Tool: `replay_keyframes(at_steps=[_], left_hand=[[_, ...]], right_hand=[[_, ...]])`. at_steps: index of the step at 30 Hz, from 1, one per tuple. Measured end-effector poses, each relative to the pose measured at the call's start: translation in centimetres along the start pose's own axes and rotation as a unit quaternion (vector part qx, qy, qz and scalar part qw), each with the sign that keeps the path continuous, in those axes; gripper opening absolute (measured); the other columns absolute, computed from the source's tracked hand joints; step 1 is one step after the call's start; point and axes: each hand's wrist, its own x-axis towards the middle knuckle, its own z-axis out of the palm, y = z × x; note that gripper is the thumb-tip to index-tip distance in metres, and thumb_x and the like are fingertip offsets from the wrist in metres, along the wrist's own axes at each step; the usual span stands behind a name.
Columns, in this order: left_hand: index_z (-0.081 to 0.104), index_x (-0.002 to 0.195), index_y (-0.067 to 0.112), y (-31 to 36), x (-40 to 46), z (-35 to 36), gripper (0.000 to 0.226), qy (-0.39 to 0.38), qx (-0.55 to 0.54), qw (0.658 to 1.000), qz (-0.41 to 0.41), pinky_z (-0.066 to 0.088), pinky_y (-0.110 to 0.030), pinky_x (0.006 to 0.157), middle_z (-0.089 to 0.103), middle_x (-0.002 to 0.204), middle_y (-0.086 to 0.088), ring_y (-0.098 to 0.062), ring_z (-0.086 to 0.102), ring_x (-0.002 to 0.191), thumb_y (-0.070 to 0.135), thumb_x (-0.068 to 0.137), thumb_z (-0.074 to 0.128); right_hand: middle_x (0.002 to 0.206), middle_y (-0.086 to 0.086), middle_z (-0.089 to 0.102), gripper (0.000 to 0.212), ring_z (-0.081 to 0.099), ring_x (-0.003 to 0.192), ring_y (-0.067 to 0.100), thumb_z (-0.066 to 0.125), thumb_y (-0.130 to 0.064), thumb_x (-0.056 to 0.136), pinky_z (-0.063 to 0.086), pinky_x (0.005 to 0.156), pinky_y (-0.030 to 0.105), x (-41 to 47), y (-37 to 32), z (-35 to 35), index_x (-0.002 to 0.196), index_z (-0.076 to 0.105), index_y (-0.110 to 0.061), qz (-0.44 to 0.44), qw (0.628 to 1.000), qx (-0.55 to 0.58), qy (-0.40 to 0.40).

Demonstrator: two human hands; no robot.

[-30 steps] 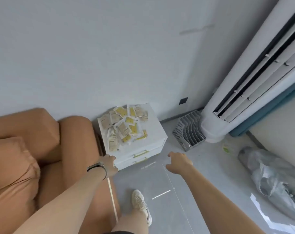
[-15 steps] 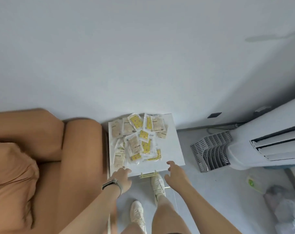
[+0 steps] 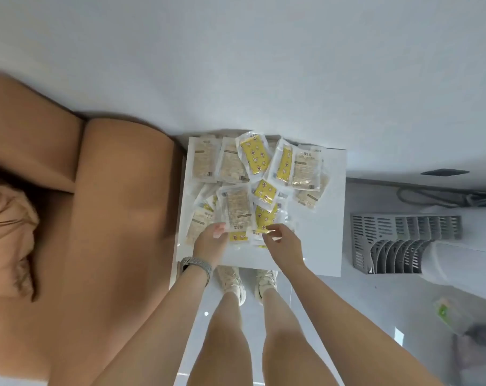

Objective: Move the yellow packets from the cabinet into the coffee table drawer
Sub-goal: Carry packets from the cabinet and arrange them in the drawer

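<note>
Many yellow packets (image 3: pixel 255 157) are lying heaped on the white cabinet (image 3: pixel 326 218), our hands reaching in apart: left hand (image 3: pixel 210 245) flat on the near packets, right hand (image 3: pixel 283 242) loosely curled, its grip unclear. Slick overlapping wrappers are risking slips onto the grey floor (image 3: pixel 375 316). An orange sofa (image 3: pixel 111 218) is flanking us.

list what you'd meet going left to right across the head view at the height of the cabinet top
tan upholstered sofa → white cabinet top piled with yellow and beige clear-wrapped packets, both hands at the pile's near edge, left hand then right hand → grey slotted plastic rack → white floor-standing air conditioner
</note>
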Motion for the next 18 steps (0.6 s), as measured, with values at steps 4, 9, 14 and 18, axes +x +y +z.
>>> replay_keyframes(at_steps=[4, 9, 14, 18], left_hand=[[0.043, 0.143, 0.011, 0.4, 3.6, 0.0, 0.048, 0.032, 0.019, 0.999, -0.004, 0.035, -0.031, 0.108, 0.042, 0.148, -0.005, -0.019, 0.042, 0.134, 0.018, 0.096, 0.05], [0.04, 0.144, 0.013, 0.4, 6.1, 0.9, 0.054, 0.004, 0.009, 1.0, 0.005, 0.036, -0.041, 0.111, 0.033, 0.148, -0.008, -0.024, 0.035, 0.138, 0.024, 0.094, 0.058], [0.033, 0.148, 0.015, 0.4, 7.0, 1.2, 0.068, -0.002, -0.023, 0.999, -0.038, 0.045, -0.042, 0.104, 0.019, 0.151, -0.005, -0.024, 0.044, 0.128, 0.035, 0.09, 0.063], [0.042, 0.142, 0.004, 1.3, 6.5, 0.9, 0.073, 0.014, -0.089, 0.995, -0.042, 0.036, -0.028, 0.095, 0.019, 0.152, 0.0, -0.02, 0.036, 0.133, 0.049, 0.088, 0.061]], right_hand=[[0.113, -0.001, 0.057, 0.039, 0.058, 0.098, 0.012, 0.07, -0.034, 0.084, 0.045, 0.084, 0.026, 3.1, -1.0, 3.9, 0.118, 0.06, -0.016, -0.01, 1.0, 0.028, 0.002], [0.113, -0.008, 0.041, 0.04, 0.05, 0.093, 0.009, 0.07, -0.047, 0.082, 0.039, 0.073, 0.025, 4.3, -1.5, 6.0, 0.112, 0.058, -0.024, -0.005, 0.997, -0.021, 0.071], [0.102, -0.009, 0.047, 0.02, 0.054, 0.102, 0.015, 0.067, -0.044, 0.086, 0.038, 0.071, 0.027, 4.6, -1.8, 6.0, 0.088, 0.062, -0.025, -0.031, 0.995, -0.037, 0.085], [0.099, -0.014, 0.048, 0.016, 0.052, 0.104, 0.011, 0.067, -0.041, 0.087, 0.043, 0.072, 0.027, 3.7, -2.9, 5.8, 0.078, 0.058, -0.032, -0.097, 0.991, -0.032, 0.088]])
